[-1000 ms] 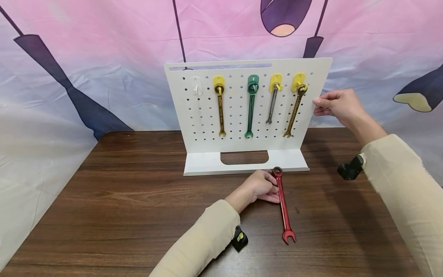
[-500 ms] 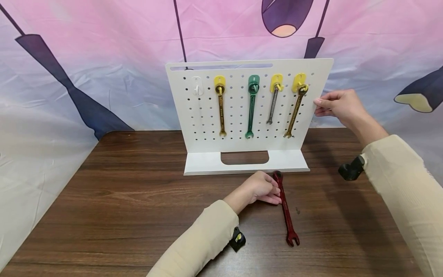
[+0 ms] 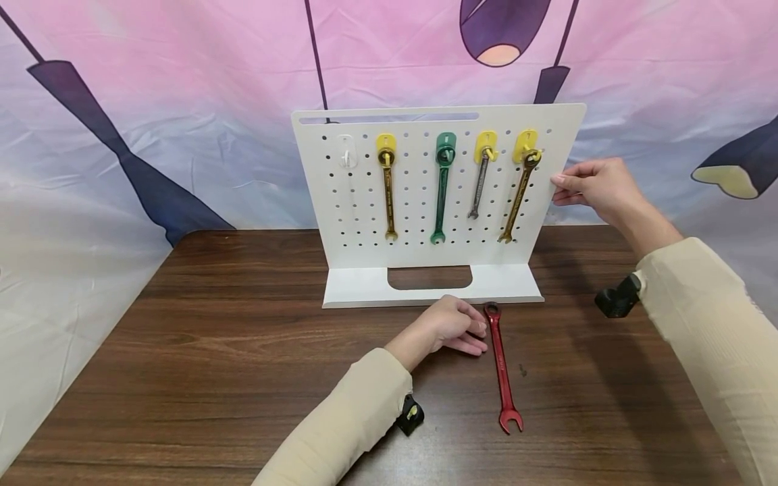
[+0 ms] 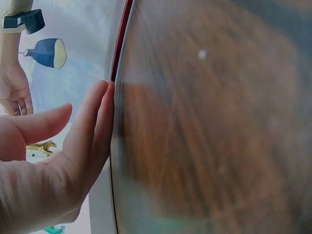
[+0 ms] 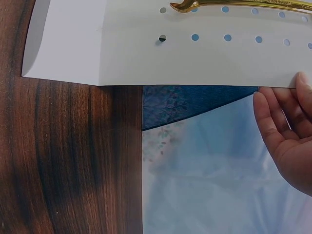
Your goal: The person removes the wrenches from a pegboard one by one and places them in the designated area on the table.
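Note:
A red combination wrench [image 3: 501, 368] lies on the wooden table before the white pegboard stand [image 3: 365, 258], its ring end toward the stand. Just left of it is my left hand [image 3: 452, 327], a narrow gap from the shaft. The left wrist view shows that hand's thumb apart from its fingers [image 4: 83, 119] and nothing between them. My right hand [image 3: 602, 185] pinches the board's right edge, thumb in front and fingers behind; the right wrist view shows the same hand [image 5: 292, 126] at the edge.
On the board's hooks hang a gold wrench [image 3: 390, 202], a green wrench [image 3: 440, 202], a small silver wrench [image 3: 479, 185] and another gold wrench [image 3: 518, 199]. A white hook [image 3: 346, 152] at the left bears no wrench. Behind the table hangs a patterned cloth [image 3: 182, 135].
My left hand has let go of the red wrench and drawn slightly left. The wrench has been laid down on the table. My right hand stays on the board's edge.

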Tool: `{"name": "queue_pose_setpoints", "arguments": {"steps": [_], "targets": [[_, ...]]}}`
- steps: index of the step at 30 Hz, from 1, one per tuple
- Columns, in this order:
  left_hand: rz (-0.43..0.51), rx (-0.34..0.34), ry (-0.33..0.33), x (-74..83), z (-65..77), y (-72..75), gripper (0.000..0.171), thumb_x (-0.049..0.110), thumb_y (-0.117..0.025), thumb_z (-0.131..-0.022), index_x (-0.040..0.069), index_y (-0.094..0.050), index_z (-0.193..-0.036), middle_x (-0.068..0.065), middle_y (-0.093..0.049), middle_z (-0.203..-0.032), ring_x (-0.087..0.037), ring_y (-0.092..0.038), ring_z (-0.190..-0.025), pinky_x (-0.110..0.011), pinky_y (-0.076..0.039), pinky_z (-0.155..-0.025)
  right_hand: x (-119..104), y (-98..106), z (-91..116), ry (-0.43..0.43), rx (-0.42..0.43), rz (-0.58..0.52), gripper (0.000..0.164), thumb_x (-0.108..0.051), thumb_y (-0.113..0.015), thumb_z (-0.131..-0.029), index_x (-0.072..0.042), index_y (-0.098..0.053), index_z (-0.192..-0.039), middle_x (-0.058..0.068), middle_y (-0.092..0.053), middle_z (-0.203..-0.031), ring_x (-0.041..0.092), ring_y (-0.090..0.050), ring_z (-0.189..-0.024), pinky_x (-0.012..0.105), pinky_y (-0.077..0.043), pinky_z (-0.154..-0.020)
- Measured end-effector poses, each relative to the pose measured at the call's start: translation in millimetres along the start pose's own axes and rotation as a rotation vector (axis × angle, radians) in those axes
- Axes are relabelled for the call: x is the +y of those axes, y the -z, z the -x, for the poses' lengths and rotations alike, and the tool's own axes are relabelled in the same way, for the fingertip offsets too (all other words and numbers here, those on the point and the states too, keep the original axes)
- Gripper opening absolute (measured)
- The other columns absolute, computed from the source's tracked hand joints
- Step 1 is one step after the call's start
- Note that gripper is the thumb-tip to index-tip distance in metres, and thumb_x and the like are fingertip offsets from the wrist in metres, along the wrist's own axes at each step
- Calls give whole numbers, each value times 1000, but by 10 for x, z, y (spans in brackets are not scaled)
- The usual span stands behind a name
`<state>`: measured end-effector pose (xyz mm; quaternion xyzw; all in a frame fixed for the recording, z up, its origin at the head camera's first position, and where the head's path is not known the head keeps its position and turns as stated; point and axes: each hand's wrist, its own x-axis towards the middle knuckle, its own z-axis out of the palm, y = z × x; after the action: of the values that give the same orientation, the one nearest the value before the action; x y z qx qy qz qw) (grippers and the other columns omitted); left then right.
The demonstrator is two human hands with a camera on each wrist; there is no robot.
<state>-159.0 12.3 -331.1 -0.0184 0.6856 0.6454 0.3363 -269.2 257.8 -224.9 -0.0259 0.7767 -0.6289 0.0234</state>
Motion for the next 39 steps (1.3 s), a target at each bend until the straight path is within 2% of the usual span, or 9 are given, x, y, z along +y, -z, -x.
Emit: {"name": "queue_pose_setpoints", "arguments": {"steps": [14,22,26,34,39], "targets": [[30,33,-25,106,28,120,15,-3,-57,-87,-7,-57,-102,-24,-61,-96,-33,-65,-78,-38,-58,-66,3,-2,-9,-7,2,-3,13,-10,-65,-84,-8,-70,-72,3,-65,-70,16,-64,-63,29,-58,-66],[17,63,-43,173,22,228,19,-1,-58,-87,-7,-57,-105,-25,-62,-99,-22,-62,-67,-36,-58,-66,12,6,-13,5,2,-6,13,-10,-65,-84,-8,-70,-72,2,-65,-72,16,-64,-63,28,-58,-65],[-2,78,-48,220,29,299,19,1,-57,-88,-6,-57,-105,-24,-62,-102,-19,-61,-67,-35,-58,-67,14,6,-12,2,2,1,13,-10,-65,-84,-8,-70,-72,2,-65,-72,16,-64,-63,29,-58,-66],[-67,108,-77,344,68,477,21,6,-56,-91,-3,-56,-109,-22,-60,-109,-24,-63,-85,-30,-57,-71,18,9,-7,3,5,6,13,-10,-64,-84,-8,-70,-72,2,-65,-72,16,-65,-63,28,-58,-65],[-43,130,-106,411,90,584,26,7,-57,-90,-4,-54,-113,-25,-58,-112,-26,-63,-89,-31,-57,-74,21,11,-12,6,1,6,12,-10,-65,-84,-8,-70,-73,2,-65,-72,16,-65,-63,29,-58,-66]]}}
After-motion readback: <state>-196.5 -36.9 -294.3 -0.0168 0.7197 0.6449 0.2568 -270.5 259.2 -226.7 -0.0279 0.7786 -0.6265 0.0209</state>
